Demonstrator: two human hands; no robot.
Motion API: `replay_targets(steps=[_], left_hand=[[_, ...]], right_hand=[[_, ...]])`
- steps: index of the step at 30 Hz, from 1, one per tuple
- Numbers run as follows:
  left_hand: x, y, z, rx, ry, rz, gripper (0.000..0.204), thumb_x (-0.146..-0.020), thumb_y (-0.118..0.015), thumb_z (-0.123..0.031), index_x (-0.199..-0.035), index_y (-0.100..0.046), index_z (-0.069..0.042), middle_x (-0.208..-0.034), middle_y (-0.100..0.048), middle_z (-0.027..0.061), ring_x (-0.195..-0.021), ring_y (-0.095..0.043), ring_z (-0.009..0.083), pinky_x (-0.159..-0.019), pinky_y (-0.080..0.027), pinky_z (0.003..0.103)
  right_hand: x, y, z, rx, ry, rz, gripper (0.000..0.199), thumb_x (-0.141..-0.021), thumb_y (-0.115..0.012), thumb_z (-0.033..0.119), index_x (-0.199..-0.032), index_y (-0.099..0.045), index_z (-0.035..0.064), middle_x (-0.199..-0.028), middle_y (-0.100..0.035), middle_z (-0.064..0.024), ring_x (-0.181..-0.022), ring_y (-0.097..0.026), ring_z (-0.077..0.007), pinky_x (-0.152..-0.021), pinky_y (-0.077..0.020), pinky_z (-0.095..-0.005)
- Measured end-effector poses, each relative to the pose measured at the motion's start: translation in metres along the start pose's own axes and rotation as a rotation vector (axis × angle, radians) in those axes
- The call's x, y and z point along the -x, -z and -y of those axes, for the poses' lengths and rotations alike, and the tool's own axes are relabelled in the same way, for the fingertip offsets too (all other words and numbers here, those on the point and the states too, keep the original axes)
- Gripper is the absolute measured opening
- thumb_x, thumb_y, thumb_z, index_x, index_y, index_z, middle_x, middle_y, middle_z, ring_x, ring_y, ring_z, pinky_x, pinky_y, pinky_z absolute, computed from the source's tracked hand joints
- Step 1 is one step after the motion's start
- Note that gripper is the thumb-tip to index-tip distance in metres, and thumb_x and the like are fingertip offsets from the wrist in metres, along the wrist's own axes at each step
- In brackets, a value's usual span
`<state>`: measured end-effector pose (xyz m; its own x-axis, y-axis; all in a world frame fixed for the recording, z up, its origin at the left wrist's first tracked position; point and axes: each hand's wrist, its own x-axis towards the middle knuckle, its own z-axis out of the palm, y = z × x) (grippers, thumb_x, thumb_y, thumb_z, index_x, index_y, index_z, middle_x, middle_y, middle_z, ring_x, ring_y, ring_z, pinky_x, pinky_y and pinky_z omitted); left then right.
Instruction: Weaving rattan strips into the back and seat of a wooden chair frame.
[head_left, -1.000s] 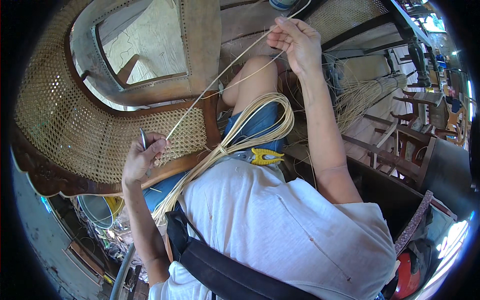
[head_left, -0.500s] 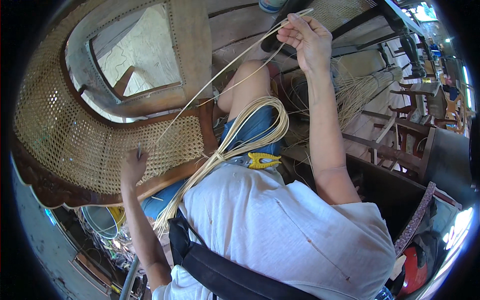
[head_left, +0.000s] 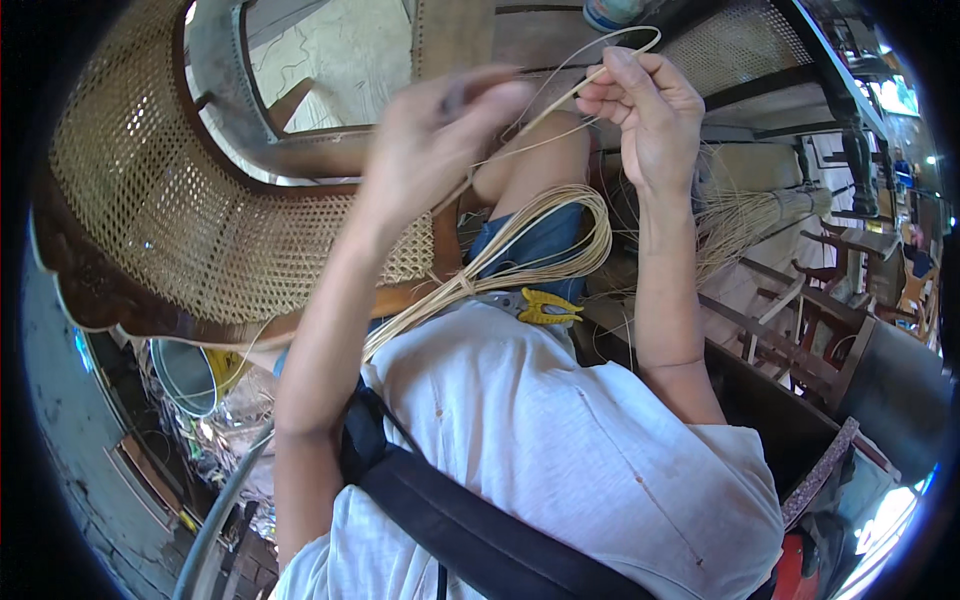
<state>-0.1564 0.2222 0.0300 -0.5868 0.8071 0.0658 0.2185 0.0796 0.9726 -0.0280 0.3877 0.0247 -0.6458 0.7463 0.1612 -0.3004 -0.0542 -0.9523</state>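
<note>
My right hand point(head_left: 650, 115) is raised at the upper middle, thumb and fingers pinched on a pale cane strand point(head_left: 562, 112). The strand's thin loop curves above my fingertips. My left hand point(head_left: 440, 135) is smeared by motion, over the knee and the chair's corner; its fingers cannot be made out. Below it lies the woven cane panel point(head_left: 300, 255) in its carved brown wooden frame. A tied bundle of cane strands point(head_left: 555, 235) rests across my lap. Beside it are yellow-handled cutters point(head_left: 548, 307), partly under the shirt's edge.
A wooden frame with an open middle point(head_left: 240, 90) stands beyond the panel. At lower left is a yellow bucket point(head_left: 190, 375). More loose cane point(head_left: 770, 215) lies right of my arm, near a dark chair with a cane seat point(head_left: 720, 50) and other furniture.
My left hand has swung up and right, from the cane panel to near my right hand. The strand, formerly stretched between them, now loops at my right hand. The view has shifted slightly.
</note>
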Motion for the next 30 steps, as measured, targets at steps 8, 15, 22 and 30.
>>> replay_targets(steps=[8, 15, 22, 30], left_hand=[[-0.004, -0.006, 0.002, 0.29, 0.233, 0.235, 0.017, -0.088, -0.065, -0.014, -0.091, -0.069, 0.002, -0.076, -0.065, 0.0011, -0.063, -0.055, 0.0041, -0.055, -0.045, 0.02], [0.009, 0.011, 0.021, 0.456, 0.321, 0.254, 0.017, -0.088, -0.065, -0.014, -0.091, -0.069, 0.002, -0.077, -0.064, 0.0008, -0.062, -0.053, 0.0045, -0.057, -0.044, 0.019], [0.023, 0.027, 0.009, 0.158, 0.351, 0.298, 0.018, -0.089, -0.065, -0.016, -0.088, -0.067, 0.002, -0.072, -0.06, -0.0012, -0.061, -0.051, 0.0044, -0.056, -0.041, 0.02], [0.062, 0.057, 0.052, -0.088, 0.44, 0.321, 0.013, -0.092, -0.061, -0.013, -0.094, -0.064, -0.001, -0.065, -0.05, -0.0044, -0.05, -0.041, 0.0014, -0.044, -0.029, 0.017]], right_hand=[[0.012, -0.013, 0.001, 0.122, 0.03, 0.0, 0.012, -0.09, -0.065, 0.01, -0.086, -0.066, -0.0009, -0.075, -0.069, -0.01, -0.065, -0.067, -0.0138, -0.061, -0.0569, -0.0253], [0.001, -0.004, -0.002, 0.106, 0.1, 0.029, 0.009, -0.089, -0.064, 0.006, -0.089, -0.066, -0.0032, -0.079, -0.069, -0.0142, -0.064, -0.068, -0.0183, -0.062, -0.0595, -0.0298], [-0.005, 0.016, 0.022, 0.083, 0.044, -0.144, 0.012, -0.09, -0.064, 0.015, -0.089, -0.062, 0.0031, -0.077, -0.066, -0.0071, -0.061, -0.064, -0.0166, -0.059, -0.0552, -0.0272], [0.006, 0.145, 0.008, 0.271, -0.272, -0.193, 0.021, -0.092, -0.062, 0.021, -0.085, -0.065, 0.0018, -0.073, -0.065, -0.0065, -0.06, -0.063, -0.0123, -0.056, -0.0524, -0.0236]])
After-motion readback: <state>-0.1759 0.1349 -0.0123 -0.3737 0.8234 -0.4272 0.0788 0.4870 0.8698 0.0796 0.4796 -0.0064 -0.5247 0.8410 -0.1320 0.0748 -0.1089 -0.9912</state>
